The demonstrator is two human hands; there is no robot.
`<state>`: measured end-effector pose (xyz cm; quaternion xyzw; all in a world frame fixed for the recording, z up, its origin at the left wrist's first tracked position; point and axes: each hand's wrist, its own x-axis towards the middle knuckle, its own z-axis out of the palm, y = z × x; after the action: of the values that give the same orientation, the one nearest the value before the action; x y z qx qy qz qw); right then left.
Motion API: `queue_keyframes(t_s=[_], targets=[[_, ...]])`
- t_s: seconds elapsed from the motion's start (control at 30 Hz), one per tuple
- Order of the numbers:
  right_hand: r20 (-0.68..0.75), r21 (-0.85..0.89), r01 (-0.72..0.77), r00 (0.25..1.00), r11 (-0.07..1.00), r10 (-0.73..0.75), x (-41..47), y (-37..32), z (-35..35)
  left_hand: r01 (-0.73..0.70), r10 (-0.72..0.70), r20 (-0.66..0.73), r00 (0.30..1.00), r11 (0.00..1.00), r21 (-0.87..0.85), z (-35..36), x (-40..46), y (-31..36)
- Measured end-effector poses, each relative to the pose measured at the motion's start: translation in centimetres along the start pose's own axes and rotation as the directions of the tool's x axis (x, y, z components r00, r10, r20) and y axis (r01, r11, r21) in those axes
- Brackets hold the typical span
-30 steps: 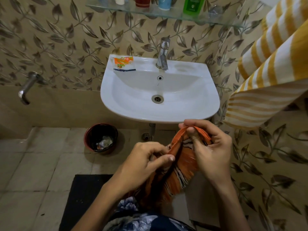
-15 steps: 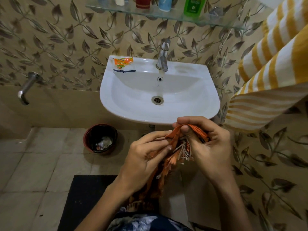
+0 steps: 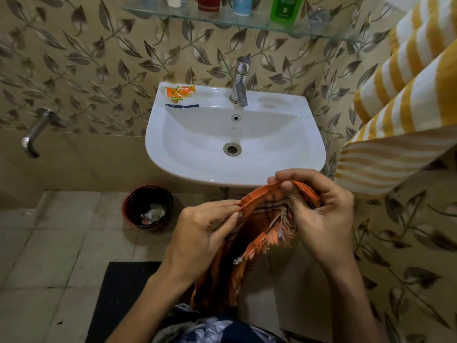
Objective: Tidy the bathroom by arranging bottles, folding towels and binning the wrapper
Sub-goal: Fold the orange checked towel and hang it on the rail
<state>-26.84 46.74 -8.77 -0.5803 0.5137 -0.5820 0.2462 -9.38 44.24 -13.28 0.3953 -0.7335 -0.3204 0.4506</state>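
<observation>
Evidently folding: both the left hand (image 3: 207, 233) and right hand (image 3: 319, 209) pinched the orange towel's (image 3: 249, 246) edge; next, matching its corners.

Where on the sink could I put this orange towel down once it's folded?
The sink ledge right of the tap is bare. The basin around the drain is bare too. The ledge left of the tap holds the wrapper. The glass shelf above is crowded with bottles. Both hands, left and right, hold the towel.

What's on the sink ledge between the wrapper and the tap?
Nothing: in the head view, bare white sink ledge runs from the orange wrapper to the tap.
</observation>
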Motion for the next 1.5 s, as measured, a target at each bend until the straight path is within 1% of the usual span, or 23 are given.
queue_keyframes(t_s=[0.13,0.2,0.27,0.3,0.37,0.43,0.5,0.57,0.6,0.67,0.7,0.77,0.83,0.87,0.97,1.07,1.27,1.37,1.5], targets=[[-0.001,-0.002,-0.005,1.000,1.000,0.005,0.0,0.1,0.1,0.044,-0.042,0.043,0.998,0.997,-0.065,0.2,0.1,-0.3],[-0.022,0.014,-0.009,1.000,1.000,0.009,0.1,0.1,0.0,0.112,-0.104,0.054,0.993,0.977,-0.179,0.0,0.2,-0.3],[-0.059,0.043,-0.026,0.998,0.999,0.029,0.4,0.2,0.0,0.202,-0.181,0.093,0.979,0.923,-0.329,-0.3,0.3,-0.2],[-0.073,0.057,-0.034,0.997,0.998,0.038,0.5,0.1,0.0,0.225,-0.199,0.105,0.974,0.901,-0.372,-0.4,0.4,0.0],[-0.085,0.068,-0.047,0.995,0.997,0.053,0.7,0.1,0.0,0.215,-0.190,0.103,0.976,0.906,-0.365,-0.5,0.7,0.2],[-0.072,0.023,-0.053,0.996,0.998,0.054,0.8,0.1,-0.2,0.181,-0.162,0.089,0.983,0.937,-0.298,-0.4,0.9,0.5],[0.001,-0.044,-0.085,0.996,0.995,0.085,0.7,0.1,-0.3,0.142,-0.130,0.068,0.989,0.964,-0.226,-0.2,0.9,0.7],[0.131,-0.098,-0.139,0.980,0.985,0.151,0.3,-0.1,0.1,0.089,-0.080,0.059,0.995,0.980,-0.178,0.0,0.8,1.0],[0.215,-0.128,-0.153,0.960,0.980,0.178,0.1,-0.3,0.4,0.063,-0.054,0.060,0.997,0.984,-0.165,0.1,0.8,1.1],[0.389,-0.200,-0.166,0.891,0.966,0.233,-0.1,-0.7,0.5,0.034,-0.025,0.062,0.998,0.988,-0.154,0.1,0.8,1.2],[0.448,-0.250,-0.166,0.853,0.954,0.266,-0.1,-0.8,0.4,0.039,-0.030,0.061,0.998,0.987,-0.158,0.0,0.8,1.2],[0.502,-0.369,-0.136,0.804,0.919,0.320,0.1,-0.9,0.0,0.063,-0.052,0.065,0.997,0.982,-0.180,-0.2,0.8,1.1],[0.487,-0.445,-0.119,0.799,0.888,0.352,0.2,-0.8,-0.3,0.064,-0.045,0.111,0.993,0.983,-0.174,-0.3,0.7,1.0],[0.473,-0.443,-0.126,0.808,0.888,0.351,0.3,-0.8,-0.4,0.069,-0.042,0.157,0.987,0.982,-0.173,-0.3,0.7,0.9],[0.468,-0.350,-0.162,0.823,0.923,0.322,0.2,-0.8,-0.5,0.141,-0.058,0.306,0.950,0.956,-0.256,-0.7,0.9,0.7],[0.454,-0.258,-0.200,0.838,0.945,0.301,0.1,-1.1,-0.6,0.188,-0.056,0.405,0.913,0.937,-0.295,-0.9,0.9,0.4],[0.360,-0.181,-0.166,0.906,0.969,0.223,-0.2,-1.6,-0.6,0.176,-0.049,0.469,0.882,0.957,-0.230,-0.9,0.9,-0.6],[0.309,-0.089,-0.163,0.933,0.983,0.183,0.0,-2.0,-0.9,0.167,-0.064,0.508,0.859,0.973,-0.161,-0.8,0.9,-1.2],[0.167,0.035,-0.161,0.974,0.986,0.153,0.3,-2.1,-1.2,0.166,-0.093,0.560,0.824,0.983,-0.081,-0.4,0.7,-1.7]])
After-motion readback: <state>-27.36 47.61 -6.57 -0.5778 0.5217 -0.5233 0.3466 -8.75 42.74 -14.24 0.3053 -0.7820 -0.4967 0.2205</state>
